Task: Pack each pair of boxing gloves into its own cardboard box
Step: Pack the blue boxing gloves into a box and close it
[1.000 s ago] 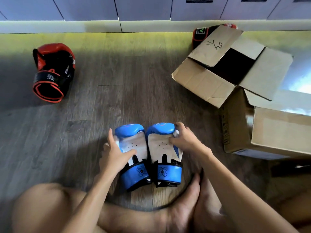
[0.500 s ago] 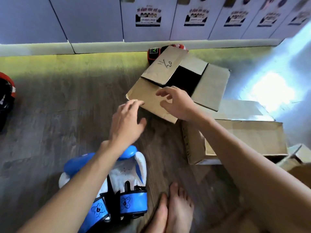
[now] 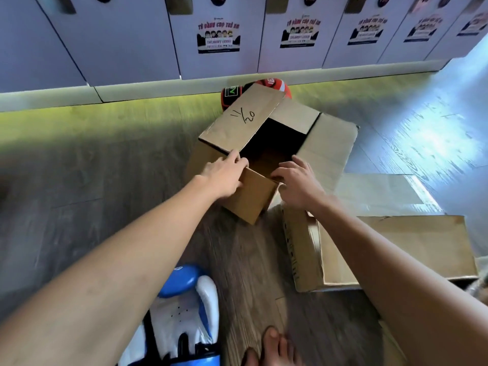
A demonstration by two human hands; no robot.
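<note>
Reaching out over the grey wood-grain floor (image 3: 92,186), both arms go to the open cardboard box (image 3: 330,143) in the middle. The left hand (image 3: 224,178) has its fingers over the top edge of the front flap (image 3: 250,202), pinching it. The right hand (image 3: 298,180) is curled over the same edge at the other corner. It's plain brown board with four flaps splayed out round a dark square hole (one flap has "11/20" scrawled on it in marker). The blue and white gloves (image 3: 184,310), smooth and padded, lie on the floor near the person's bare feet (image 3: 272,347), well apart from the box. A rounded red and black glove (image 3: 277,87) peeks out just behind the box. A second brown box (image 3: 396,254) sits to the right.
</note>
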